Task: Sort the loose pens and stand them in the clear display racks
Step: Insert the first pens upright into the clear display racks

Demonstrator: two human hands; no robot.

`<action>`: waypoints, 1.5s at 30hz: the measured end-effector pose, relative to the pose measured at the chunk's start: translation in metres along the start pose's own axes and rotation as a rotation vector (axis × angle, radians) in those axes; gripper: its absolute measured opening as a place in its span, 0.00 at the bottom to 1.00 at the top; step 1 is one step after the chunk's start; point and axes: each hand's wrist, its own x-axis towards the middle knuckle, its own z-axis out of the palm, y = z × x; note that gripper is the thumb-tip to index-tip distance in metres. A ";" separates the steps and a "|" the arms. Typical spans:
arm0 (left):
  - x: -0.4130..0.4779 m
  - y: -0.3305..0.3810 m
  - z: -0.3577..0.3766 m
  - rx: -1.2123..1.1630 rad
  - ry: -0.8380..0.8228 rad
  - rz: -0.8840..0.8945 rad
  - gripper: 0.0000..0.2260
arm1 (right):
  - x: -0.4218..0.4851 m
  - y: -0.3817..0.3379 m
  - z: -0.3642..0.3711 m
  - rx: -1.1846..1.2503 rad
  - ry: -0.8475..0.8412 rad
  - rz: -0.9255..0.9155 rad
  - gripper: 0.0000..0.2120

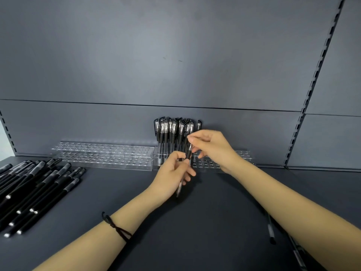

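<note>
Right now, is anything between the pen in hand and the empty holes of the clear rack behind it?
Nothing visible. The slim black pen is held by the left hand and right hand just in front of the clear acrylic rack. The standing black pens fill its rear left, and open holes lie beside them.

The flat dark grey shelf carries a pile of loose black pens with silver ends at 9 o'clock. At 12 o'clock stand side by side a clear stepped plastic left rack and a similar right rack. At 4 o'clock lie two separate black-and-clear pens.
</note>
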 end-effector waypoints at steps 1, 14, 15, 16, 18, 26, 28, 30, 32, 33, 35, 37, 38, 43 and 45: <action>-0.001 -0.003 0.000 0.171 0.021 0.080 0.02 | 0.000 -0.002 -0.002 0.049 0.012 0.018 0.08; -0.007 -0.009 -0.004 1.240 -0.075 0.071 0.21 | 0.017 -0.009 -0.024 0.271 0.372 -0.144 0.11; -0.008 -0.011 -0.003 1.281 -0.114 0.075 0.23 | 0.022 -0.009 -0.028 0.227 0.410 -0.187 0.12; -0.009 -0.014 -0.003 1.297 -0.142 0.076 0.24 | 0.026 -0.008 -0.031 0.184 0.432 -0.223 0.13; -0.009 -0.016 -0.002 1.299 -0.172 0.079 0.25 | 0.031 -0.007 -0.035 0.129 0.441 -0.262 0.14; -0.007 -0.017 -0.005 1.285 -0.183 0.075 0.24 | 0.030 -0.001 -0.028 -0.064 0.335 -0.356 0.09; -0.007 -0.017 -0.004 1.289 -0.190 0.068 0.24 | 0.027 0.006 -0.026 -0.140 0.254 -0.355 0.10; -0.007 -0.017 -0.004 1.299 -0.193 0.068 0.24 | 0.023 0.014 -0.023 -0.224 0.185 -0.361 0.15; -0.006 -0.016 -0.002 1.307 -0.196 0.066 0.24 | 0.021 0.014 -0.024 -0.234 0.163 -0.342 0.18; -0.005 -0.016 -0.002 1.310 -0.198 0.064 0.24 | 0.022 0.011 -0.025 -0.238 0.165 -0.328 0.18; -0.004 -0.016 -0.003 1.310 -0.201 0.052 0.24 | 0.027 0.004 -0.026 -0.277 0.157 -0.299 0.17; -0.004 -0.017 -0.002 1.312 -0.203 0.046 0.24 | 0.029 -0.004 -0.027 -0.358 0.139 -0.279 0.17; -0.004 -0.017 -0.002 1.312 -0.206 0.044 0.24 | 0.030 -0.006 -0.027 -0.413 0.139 -0.268 0.17; -0.006 -0.016 0.001 1.289 -0.229 0.043 0.25 | 0.031 -0.002 -0.023 -0.506 0.132 -0.176 0.13; -0.008 -0.017 0.000 1.281 -0.235 0.039 0.25 | 0.029 0.000 -0.017 -0.476 0.156 -0.176 0.13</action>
